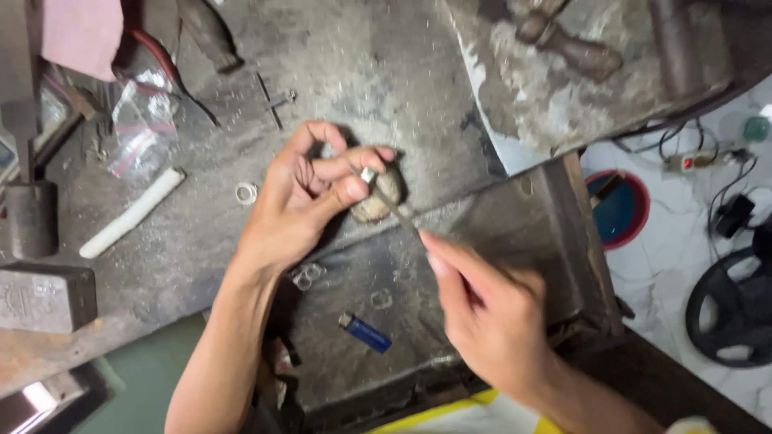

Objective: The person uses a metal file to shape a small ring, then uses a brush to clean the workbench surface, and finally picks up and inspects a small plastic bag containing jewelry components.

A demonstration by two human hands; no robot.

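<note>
Your left hand (pixel 310 197) pinches a small silver ring (pixel 368 174) between thumb and forefinger, the other fingers curled loosely around it, and holds it just over a worn, rounded bench peg (pixel 378 197) near the middle of the grimy workbench (pixel 378 72). That looks like a way to brace the ring so it stays steady under the tool. Your right hand (pixel 490 321), down at about 4 o'clock from the ring, is closed around the near end of a thin metal rod (pixel 400 213) (a file or a needle tool, too blurred to say which), whose far tip meets the ring. The rod runs slantwise from the ring toward 4 o'clock, so its stroke would follow your forearm.

Around the work lie loose things: another ring (pixel 246 193) at 9 o'clock from your left hand, a white stick (pixel 133 213) further out the same way, a blue lighter (pixel 366 333) at 6 o'clock, and a heavy steel block (pixel 47 297) at the far left edge.
</note>
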